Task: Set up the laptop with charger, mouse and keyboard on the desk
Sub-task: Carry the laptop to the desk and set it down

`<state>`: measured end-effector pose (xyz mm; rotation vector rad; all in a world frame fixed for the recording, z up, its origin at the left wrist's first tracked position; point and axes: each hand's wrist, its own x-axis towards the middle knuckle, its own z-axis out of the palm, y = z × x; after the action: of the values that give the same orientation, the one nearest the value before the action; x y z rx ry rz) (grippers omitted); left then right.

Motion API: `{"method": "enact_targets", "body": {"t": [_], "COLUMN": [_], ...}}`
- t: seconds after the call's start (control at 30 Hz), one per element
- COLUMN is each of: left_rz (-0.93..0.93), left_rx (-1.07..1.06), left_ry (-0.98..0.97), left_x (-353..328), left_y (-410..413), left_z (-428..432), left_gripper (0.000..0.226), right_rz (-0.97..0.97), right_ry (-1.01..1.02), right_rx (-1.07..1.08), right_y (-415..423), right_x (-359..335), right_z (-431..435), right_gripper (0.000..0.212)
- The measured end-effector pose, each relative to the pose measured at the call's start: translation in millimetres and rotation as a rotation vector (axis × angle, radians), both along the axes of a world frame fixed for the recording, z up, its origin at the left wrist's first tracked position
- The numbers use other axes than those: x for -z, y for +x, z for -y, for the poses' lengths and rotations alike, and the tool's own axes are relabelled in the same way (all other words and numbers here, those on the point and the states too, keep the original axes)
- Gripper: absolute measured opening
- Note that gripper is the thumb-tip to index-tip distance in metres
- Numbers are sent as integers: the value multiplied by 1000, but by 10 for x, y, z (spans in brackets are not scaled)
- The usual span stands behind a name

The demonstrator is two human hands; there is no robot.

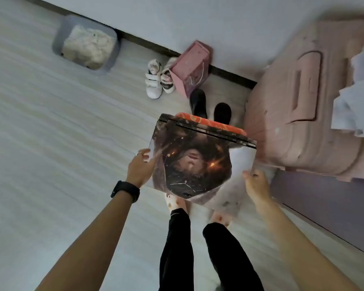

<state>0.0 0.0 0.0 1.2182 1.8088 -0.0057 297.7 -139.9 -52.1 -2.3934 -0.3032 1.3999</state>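
Note:
I hold a closed laptop (pixel 195 162) flat in front of me above the floor; its lid carries a dark printed picture. My left hand (pixel 140 169) grips its left edge, with a ring on one finger and a black band on the wrist. My right hand (pixel 255 183) grips the near right corner. An orange patterned object (pixel 214 123) shows under the laptop's far edge. No charger, mouse, keyboard or desk is in view.
A pink suitcase (pixel 307 114) stands to the right, with pale cloth (pixel 357 91) on it. By the wall sit a pink gift bag (pixel 192 69), white shoes (pixel 156 80), black shoes (pixel 210 107) and a grey bin (pixel 86 45). My legs and bare feet are below the laptop.

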Motion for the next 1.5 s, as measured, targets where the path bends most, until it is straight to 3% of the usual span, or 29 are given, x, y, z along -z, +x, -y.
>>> {"method": "enact_targets", "body": {"t": [0.17,0.23,0.37,0.57,0.77,0.87,1.13,1.33,1.5], "left_rz": [-81,-2,205,310,313,312,371,465,474], "left_rx": [43,26,-19,-17,22,3,-294,-583,-852], "left_ry": [-105,-222,-418,-460,-438,-433,-383,-259,-100], "left_x": [442,575,742,865,621,290,-768,-1872,-2451], "left_y": [-230,-284,-335,-463,-598,-851,-2192,-3523,-4620], "left_z": [-578,-719,-841,-849,-659,-364,955,2160,3196], "left_gripper": [49,50,50,57,53,58,67,47,43], "right_rz": [-64,-134,-237,-411,-399,-414,-436,-518,-503], "right_ry": [-60,-24,23,74,109,86,70,80,90], "right_rx": [98,222,344,341,374,331,34,-281,-571], "right_y": [108,87,71,133,-5,-149,-904,-2149,-3662], "right_x": [383,446,480,380,81,-244,-1441,-2438,-2965], "right_z": [-105,-129,-54,18,367,583,635,431,260], "right_gripper": [39,35,55,51,57,56,33,21,32]}}
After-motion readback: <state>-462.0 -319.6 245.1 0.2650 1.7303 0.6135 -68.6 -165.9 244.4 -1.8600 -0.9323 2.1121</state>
